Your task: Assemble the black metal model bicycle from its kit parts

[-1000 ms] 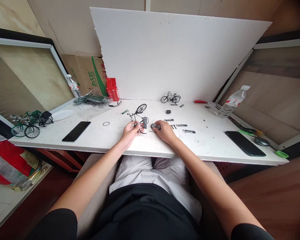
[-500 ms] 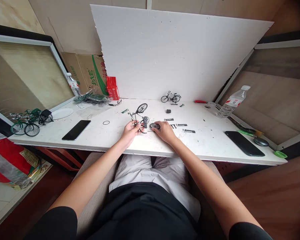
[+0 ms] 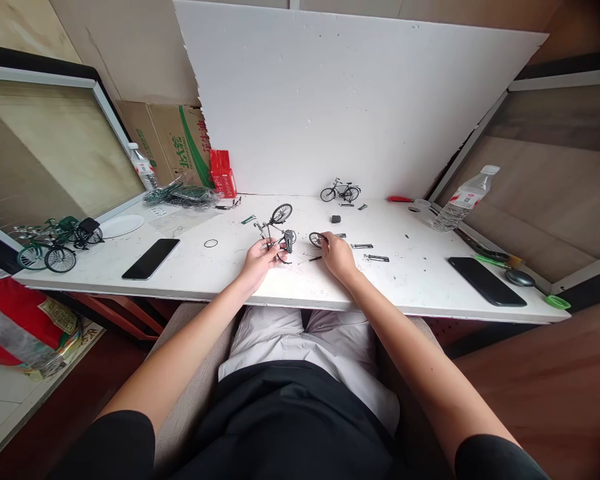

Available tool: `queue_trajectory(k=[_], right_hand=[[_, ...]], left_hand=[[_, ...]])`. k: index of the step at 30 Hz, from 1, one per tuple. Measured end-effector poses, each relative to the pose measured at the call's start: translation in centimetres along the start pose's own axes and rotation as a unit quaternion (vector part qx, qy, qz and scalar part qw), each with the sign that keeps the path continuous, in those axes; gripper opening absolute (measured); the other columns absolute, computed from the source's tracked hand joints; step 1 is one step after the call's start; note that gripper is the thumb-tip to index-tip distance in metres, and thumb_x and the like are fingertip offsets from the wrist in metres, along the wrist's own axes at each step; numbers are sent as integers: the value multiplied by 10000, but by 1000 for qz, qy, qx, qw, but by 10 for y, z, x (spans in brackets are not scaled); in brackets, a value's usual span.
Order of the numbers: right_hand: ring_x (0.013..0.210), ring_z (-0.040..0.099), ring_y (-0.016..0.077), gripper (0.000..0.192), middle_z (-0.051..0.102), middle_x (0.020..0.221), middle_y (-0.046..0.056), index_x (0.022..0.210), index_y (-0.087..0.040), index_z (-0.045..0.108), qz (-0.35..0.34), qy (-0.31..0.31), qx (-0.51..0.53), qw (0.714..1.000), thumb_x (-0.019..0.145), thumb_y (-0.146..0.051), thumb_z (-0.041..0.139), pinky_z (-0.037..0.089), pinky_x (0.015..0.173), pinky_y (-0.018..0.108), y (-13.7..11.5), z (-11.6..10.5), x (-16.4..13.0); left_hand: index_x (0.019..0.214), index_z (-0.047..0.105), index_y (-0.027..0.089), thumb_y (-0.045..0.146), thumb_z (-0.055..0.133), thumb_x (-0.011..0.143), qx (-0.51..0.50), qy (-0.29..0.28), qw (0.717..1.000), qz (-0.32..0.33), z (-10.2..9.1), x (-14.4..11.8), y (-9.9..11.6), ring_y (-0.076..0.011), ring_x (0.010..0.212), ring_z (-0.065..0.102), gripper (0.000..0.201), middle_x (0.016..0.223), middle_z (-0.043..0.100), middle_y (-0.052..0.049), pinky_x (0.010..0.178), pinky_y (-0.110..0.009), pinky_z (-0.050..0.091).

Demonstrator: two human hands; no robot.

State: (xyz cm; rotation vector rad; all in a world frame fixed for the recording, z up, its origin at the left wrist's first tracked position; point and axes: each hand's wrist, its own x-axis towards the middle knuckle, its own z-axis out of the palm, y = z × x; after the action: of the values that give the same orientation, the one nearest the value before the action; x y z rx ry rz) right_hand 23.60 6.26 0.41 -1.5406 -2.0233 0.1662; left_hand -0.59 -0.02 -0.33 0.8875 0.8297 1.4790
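My left hand [image 3: 258,263] is closed around a partly built black model bicycle [image 3: 283,235], tipped so that one spoked wheel [image 3: 282,214] points up and away. To the right, my right hand [image 3: 338,256] pinches the edge of a loose black spoked wheel [image 3: 317,239] just at the tabletop; its fingertips are partly hidden. A thin dark rod-like tool [image 3: 311,260] lies on the table beside that hand. Small black bracket-like parts [image 3: 378,258] lie further right, and a small black block [image 3: 336,219] sits beyond the hand.
A finished model bicycle [image 3: 340,191] stands at the back of the white table [image 3: 220,273]. More model bicycles [image 3: 60,243] stand far left. Two phones [image 3: 151,259] lie to either side. A thin black ring [image 3: 211,243], plastic-bagged parts [image 3: 183,195] and a water bottle [image 3: 465,199] are also on the table.
My right hand has shifted slightly right and away from me, and the loose wheel has moved with it. The rod-like tool shows more fully. My left hand holds the model bicycle much as before.
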Motion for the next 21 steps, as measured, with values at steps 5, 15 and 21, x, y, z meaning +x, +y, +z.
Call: queue_trajectory(k=[5, 15, 21], right_hand=[[1007, 737, 321, 364, 802, 1071, 134, 1362, -189, 635, 29, 50, 152, 987, 1043, -327, 525, 544, 916, 439, 8, 5, 4], [1180, 594, 400, 357, 730, 989, 143, 1290, -180, 663, 29, 35, 109, 993, 994, -309, 513, 511, 1001, 533, 1, 10, -2], [1317, 518, 433, 322, 653, 1389, 209, 1281, -204, 678, 42, 30, 30, 998, 994, -292, 563, 477, 1096, 647, 4, 1, 0]], left_hand=[[1090, 590, 173, 351, 1023, 736, 3, 10, 1000, 4, 0, 1, -1, -173, 778, 785, 586, 1045, 817, -77, 819, -349, 632], [1110, 582, 171, 325, 998, 775, 6, 12, 1000, 8, -3, 5, -6, -176, 786, 783, 556, 1059, 808, -93, 856, -372, 627], [1089, 597, 171, 318, 994, 778, 0, 11, 1000, 9, -5, 7, -8, -174, 802, 782, 525, 1054, 800, -90, 879, -376, 629]])
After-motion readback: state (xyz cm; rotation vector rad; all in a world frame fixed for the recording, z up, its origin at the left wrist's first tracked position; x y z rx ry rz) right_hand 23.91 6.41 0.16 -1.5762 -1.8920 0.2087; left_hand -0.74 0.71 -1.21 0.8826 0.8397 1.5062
